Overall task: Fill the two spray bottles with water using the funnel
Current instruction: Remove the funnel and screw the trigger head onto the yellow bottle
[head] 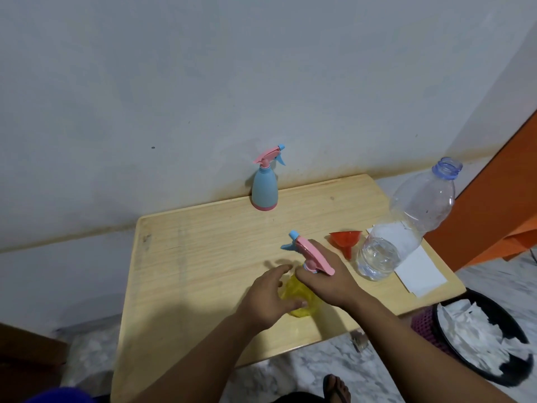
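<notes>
So my left hand [268,298] wraps the yellow spray bottle [299,301] on the surface [203,257], right hand [322,274] fingers pinching its pink trigger head [312,254]. Red funnel [345,241] sits beside the water bottle [406,225]; blue spray bottle [264,190] stands by the wall.

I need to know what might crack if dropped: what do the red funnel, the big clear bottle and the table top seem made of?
Red funnel: glossy, slightly translucent, likely thin plastic. Big clear bottle: transparent with ribbed, dented walls, probably thin plastic, not glass. Table top: pale with visible grain lines, looks like wood or a wood-look laminate, smooth finish.
</notes>
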